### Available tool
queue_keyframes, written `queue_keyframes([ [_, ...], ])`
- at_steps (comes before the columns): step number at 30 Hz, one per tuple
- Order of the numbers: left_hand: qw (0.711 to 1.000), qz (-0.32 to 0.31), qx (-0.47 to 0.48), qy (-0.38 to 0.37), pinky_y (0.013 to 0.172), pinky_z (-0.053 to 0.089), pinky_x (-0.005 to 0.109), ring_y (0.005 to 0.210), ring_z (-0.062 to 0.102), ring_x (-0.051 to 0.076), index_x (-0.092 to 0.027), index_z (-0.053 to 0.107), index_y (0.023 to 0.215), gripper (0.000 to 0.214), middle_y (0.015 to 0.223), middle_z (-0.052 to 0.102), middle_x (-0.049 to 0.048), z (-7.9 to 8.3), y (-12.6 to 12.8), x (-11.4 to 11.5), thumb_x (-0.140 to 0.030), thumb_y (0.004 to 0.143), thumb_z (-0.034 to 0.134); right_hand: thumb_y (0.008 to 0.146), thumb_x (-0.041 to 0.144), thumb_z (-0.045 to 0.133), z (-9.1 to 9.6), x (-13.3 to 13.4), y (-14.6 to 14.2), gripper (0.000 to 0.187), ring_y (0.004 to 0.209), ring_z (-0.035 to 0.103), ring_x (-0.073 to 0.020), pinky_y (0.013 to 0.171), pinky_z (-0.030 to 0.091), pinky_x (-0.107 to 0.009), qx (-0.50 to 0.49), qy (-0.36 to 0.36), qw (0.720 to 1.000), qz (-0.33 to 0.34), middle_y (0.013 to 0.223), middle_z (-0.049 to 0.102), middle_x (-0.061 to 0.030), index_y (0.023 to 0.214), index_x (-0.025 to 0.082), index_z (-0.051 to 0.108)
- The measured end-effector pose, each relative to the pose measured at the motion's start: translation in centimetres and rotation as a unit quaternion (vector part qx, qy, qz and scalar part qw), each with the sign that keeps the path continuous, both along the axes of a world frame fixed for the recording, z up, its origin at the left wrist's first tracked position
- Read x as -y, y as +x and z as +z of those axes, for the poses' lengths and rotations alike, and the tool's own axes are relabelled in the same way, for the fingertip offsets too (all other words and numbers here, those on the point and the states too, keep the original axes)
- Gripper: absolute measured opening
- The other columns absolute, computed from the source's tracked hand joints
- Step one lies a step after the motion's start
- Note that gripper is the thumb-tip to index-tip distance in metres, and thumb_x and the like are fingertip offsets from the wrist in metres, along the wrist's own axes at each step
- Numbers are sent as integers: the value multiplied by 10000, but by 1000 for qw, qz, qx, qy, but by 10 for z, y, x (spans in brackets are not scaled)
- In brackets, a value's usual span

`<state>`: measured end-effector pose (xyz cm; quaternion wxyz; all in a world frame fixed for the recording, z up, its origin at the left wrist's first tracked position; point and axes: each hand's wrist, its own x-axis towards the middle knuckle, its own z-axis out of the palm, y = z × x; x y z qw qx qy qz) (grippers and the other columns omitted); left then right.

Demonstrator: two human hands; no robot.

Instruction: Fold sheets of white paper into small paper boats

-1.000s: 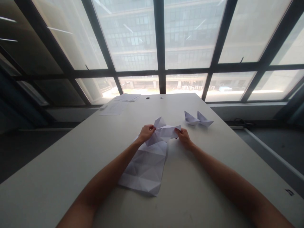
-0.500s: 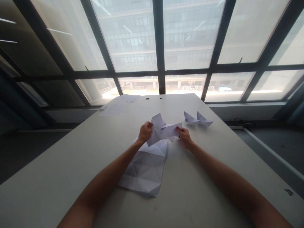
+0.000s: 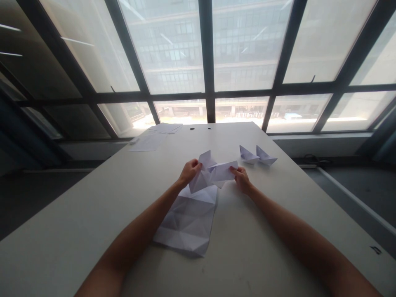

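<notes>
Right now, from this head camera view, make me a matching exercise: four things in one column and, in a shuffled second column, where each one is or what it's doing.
Things:
1. Left hand
2. Right hand
3. Creased white paper sheet
4. Two paper boats

Places and states:
A. Lying flat on the table, nearer the person than the hands
B. Pinching the right end of the folded paper
C. Sitting side by side on the table, farther away, to the right
D. Gripping the left end of the folded paper

Pairs: 1-D, 2-B, 3-A, 4-C.

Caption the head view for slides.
Left hand and right hand hold folded paper above a creased sheet, near paper boats.
</notes>
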<state>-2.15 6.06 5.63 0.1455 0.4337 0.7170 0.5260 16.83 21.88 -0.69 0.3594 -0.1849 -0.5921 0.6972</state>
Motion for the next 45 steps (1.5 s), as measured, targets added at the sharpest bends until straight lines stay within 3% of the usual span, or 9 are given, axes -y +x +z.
queue_keyframes([
  [6, 965, -142, 220, 5, 707, 551, 338, 836, 698, 242, -129, 655, 1116, 558, 1069, 722, 171, 3, 0, 5, -463, 693, 795, 675, 482, 732, 4, 5, 2, 394, 681, 596, -211, 591, 463, -300, 52, 50, 996, 47, 802, 694, -88, 858, 133, 729],
  [10, 984, -95, 151, 24, 693, 552, 318, 810, 700, 228, -125, 695, 1024, 457, 974, 751, 146, 3, 4, 4, -432, 696, 782, 699, 347, 763, 16, 13, 5, 737, 1152, 534, -294, 896, 475, -422, 67, 314, 938, -131, 1341, 556, -139, 1384, 224, 520],
  [16, 993, -89, 75, 19, 679, 542, 284, 813, 706, 218, -147, 722, 992, 321, 922, 759, 107, 9, 10, 3, -333, 731, 739, 873, 291, 671, 28, 28, 9, 69, 1282, 457, -256, 1151, 132, -518, 93, 582, 801, -109, 1181, 669, -30, 849, 291, 737],
  [21, 994, -56, 87, 17, 588, 521, 259, 704, 674, 184, -146, 725, 993, 390, 879, 744, 87, 5, 7, 1, -391, 695, 783, 885, 384, 605, 17, 21, 2, 280, 921, 612, -228, 902, 427, -378, 46, 385, 914, -118, 852, 702, -66, 689, 202, 689],
  [25, 990, -17, 130, 45, 583, 522, 259, 660, 654, 163, -147, 715, 997, 434, 835, 729, 65, -2, 3, -3, -396, 654, 810, 839, 467, 577, 7, 10, 0, 374, 573, 490, -155, 556, 372, -266, 55, 193, 973, -115, 578, 553, 3, 601, 180, 605],
  [30, 987, 49, 119, 92, 557, 513, 248, 604, 622, 138, -144, 701, 1020, 458, 828, 715, 54, -2, -5, -3, -386, 645, 807, 798, 490, 615, 1, -1, 0, 447, 480, 301, -96, 461, 222, -252, 83, 167, 966, -179, 480, 356, 60, 506, 206, 433],
  [36, 983, 65, 112, 132, 548, 498, 229, 602, 614, 125, -134, 680, 1051, 501, 832, 694, 49, -5, -13, -3, -391, 642, 813, 684, 469, 759, 5, 4, -1, 462, 667, 595, -156, 582, 453, -246, 23, 63, 982, -178, 803, 667, -25, 994, 154, 623],
  [40, 972, 103, 103, 182, 546, 496, 224, 603, 615, 124, -136, 664, 1073, 483, 811, 683, 41, -10, -15, -6, -395, 684, 784, 647, 407, 804, 10, 13, 0, 836, 682, 668, -186, 546, 498, -252, 28, -65, 992, -106, 917, 718, -57, 1355, 194, 414],
  [45, 959, 151, 93, 223, 552, 508, 231, 593, 620, 128, -139, 620, 1139, 492, 788, 678, 36, -9, -14, -6, -367, 723, 752, 606, 257, 823, 11, 11, 3, 566, 719, 701, -228, 607, 560, -303, 66, -63, 994, 54, 883, 745, -82, 1113, 152, 596],
])
